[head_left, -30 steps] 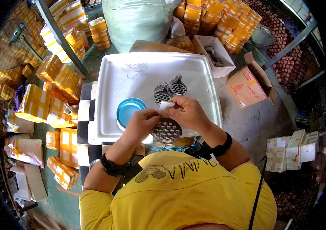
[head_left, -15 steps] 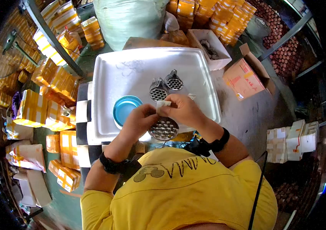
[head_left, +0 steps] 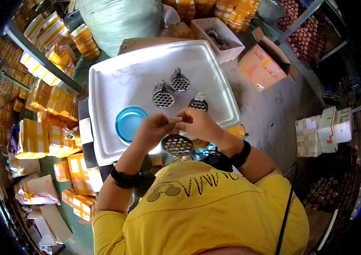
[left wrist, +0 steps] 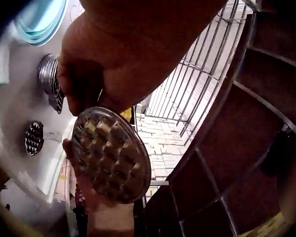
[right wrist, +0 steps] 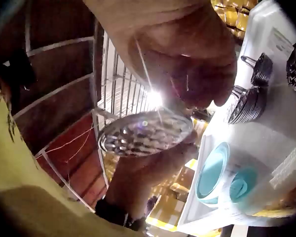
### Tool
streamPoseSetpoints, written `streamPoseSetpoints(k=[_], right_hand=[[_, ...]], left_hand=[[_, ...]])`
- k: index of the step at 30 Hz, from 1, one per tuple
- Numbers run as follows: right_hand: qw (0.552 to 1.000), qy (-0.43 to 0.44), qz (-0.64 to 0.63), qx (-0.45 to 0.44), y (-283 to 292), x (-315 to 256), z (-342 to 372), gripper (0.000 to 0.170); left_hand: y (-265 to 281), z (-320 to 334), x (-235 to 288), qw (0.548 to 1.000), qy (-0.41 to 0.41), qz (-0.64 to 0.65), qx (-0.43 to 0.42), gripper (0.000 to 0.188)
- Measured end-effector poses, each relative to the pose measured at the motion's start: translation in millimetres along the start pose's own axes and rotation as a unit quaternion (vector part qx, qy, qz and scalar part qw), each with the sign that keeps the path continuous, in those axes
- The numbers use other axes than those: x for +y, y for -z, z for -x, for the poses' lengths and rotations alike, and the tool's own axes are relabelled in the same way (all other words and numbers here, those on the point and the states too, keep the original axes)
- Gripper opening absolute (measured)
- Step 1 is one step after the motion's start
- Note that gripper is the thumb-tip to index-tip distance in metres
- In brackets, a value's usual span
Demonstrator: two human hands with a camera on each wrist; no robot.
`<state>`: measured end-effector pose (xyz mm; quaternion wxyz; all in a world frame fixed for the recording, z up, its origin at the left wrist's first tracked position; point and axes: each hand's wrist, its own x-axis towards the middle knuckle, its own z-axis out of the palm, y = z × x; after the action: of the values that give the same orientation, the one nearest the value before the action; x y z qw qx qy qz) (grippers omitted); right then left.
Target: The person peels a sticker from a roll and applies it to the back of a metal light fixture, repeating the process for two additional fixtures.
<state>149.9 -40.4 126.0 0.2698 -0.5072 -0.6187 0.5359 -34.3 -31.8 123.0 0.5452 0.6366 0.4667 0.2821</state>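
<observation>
Between the fingertips of my left hand (head_left: 151,131) and right hand (head_left: 201,126), both pinch a small pale piece (head_left: 174,120). Just beneath them hangs a round metal piece (head_left: 177,145) with a patterned face; what supports it is hidden by the hands. In the left wrist view the round piece (left wrist: 111,155) lies below the curled left hand (left wrist: 113,54). The right wrist view has it (right wrist: 145,134) under the right hand (right wrist: 177,59). Two similar dark pieces (head_left: 163,100) (head_left: 179,83) stand in the white tray (head_left: 104,148), and another (head_left: 198,104) bears a white tag.
A blue bowl (head_left: 130,124) is in the tray, left of the hands. Beyond the tray are a pale green sack (head_left: 119,25), a white foam box (head_left: 231,53) and an open carton (head_left: 262,68). Taped boxes (head_left: 32,138) are stacked at the left, white ones (head_left: 327,127) at the right.
The head view has shifted, moving the tray left and up in the picture. The pale piece between the fingers shows narrower, and the tagged piece beyond the right hand is now visible.
</observation>
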Motion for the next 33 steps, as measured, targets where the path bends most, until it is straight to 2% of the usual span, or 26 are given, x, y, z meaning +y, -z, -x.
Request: streamPoseSetpoints(k=[1,2,5,6,9,10,11,13,14,16,17,19,20,23,24,27,29,31,32,33], right_hand=[[0.998,-0.001,0.055,0.029,3.2,-3.2,2.9,0.014],[0.998,0.026,0.042,0.041,2.5,5.5,3.0,0.013],[0.996,0.031,0.067,0.057,1.9,14.5,10.4,0.014],[0.996,0.029,0.058,0.055,0.4,21.4,12.8,0.015],[0.997,0.028,0.054,0.052,-4.3,37.0,20.7,0.017],[0.996,0.032,0.067,0.054,-4.4,37.9,25.0,0.017],[0.995,0.035,0.080,0.056,-3.8,39.3,28.4,0.017],[0.994,0.034,0.081,0.058,-1.6,45.4,30.5,0.014],[0.994,0.040,0.081,0.063,0.0,48.2,30.3,0.014],[0.995,0.030,0.073,0.059,3.1,50.1,31.7,0.012],[0.990,0.043,0.118,0.059,5.0,49.8,32.5,0.012],[0.974,0.072,0.210,0.054,9.9,47.4,31.8,0.011],[0.972,0.075,0.211,0.065,12.0,47.6,29.3,0.012],[0.967,0.080,0.214,0.113,22.9,55.3,15.9,0.012],[0.964,0.078,0.214,0.140,30.8,60.8,8.4,0.013],[0.959,0.043,0.213,0.183,58.9,68.7,-19.5,0.013],[0.938,0.066,0.280,0.195,75.1,77.7,-35.1,0.012],[0.883,0.162,0.347,0.270,70.9,66.3,-42.7,0.012],[0.909,0.140,0.310,0.242,64.8,55.4,-42.4,0.018],[0.926,0.117,0.313,0.175,54.3,47.6,-43.8,0.019]], left_hand=[[-2.4,0.0,0.8,1.000,0.006,0.007,-0.011,0.016],[-4.8,-0.4,1.3,1.000,0.012,0.014,-0.023,0.016],[-11.6,-3.5,-0.5,0.996,0.033,0.038,-0.079,0.016],[-13.6,-4.7,0.9,0.992,0.032,-0.085,-0.087,0.019],[-26.1,-8.1,-28.0,0.972,-0.040,-0.192,-0.132,0.023],[-32.6,-12.0,-33.8,0.953,-0.050,-0.262,-0.147,0.026],[-34.9,-11.4,-38.2,0.963,-0.001,-0.214,-0.161,0.026],[-32.9,-7.8,-7.4,0.971,0.097,-0.118,-0.185,0.025],[-37.3,-12.0,-22.1,0.963,0.069,-0.178,-0.190,0.025],[-47.2,-16.7,-54.3,0.964,0.002,-0.177,-0.201,0.025],[-49.9,-17.1,-66.0,0.962,-0.031,-0.176,-0.205,0.024],[-52.4,-13.9,-49.4,0.966,-0.007,-0.173,-0.192,0.020],[-52.0,-12.6,-43.6,0.968,0.006,-0.172,-0.184,0.018],[-47.5,-18.1,-68.0,0.985,-0.007,-0.120,-0.120,0.017],[-36.6,-13.5,-32.1,0.981,0.159,-0.042,-0.108,0.020],[-8.2,1.6,-42.3,0.990,0.075,0.121,-0.003,0.020],[21.5,11.7,-46.2,0.987,0.030,0.145,0.067,0.019],[43.2,28.0,-43.5,0.978,-0.005,0.146,0.147,0.018],[51.6,36.8,-43.8,0.984,-0.027,0.063,0.167,0.015],[55.8,42.5,-51.4,0.982,-0.019,0.060,0.176,0.013]])
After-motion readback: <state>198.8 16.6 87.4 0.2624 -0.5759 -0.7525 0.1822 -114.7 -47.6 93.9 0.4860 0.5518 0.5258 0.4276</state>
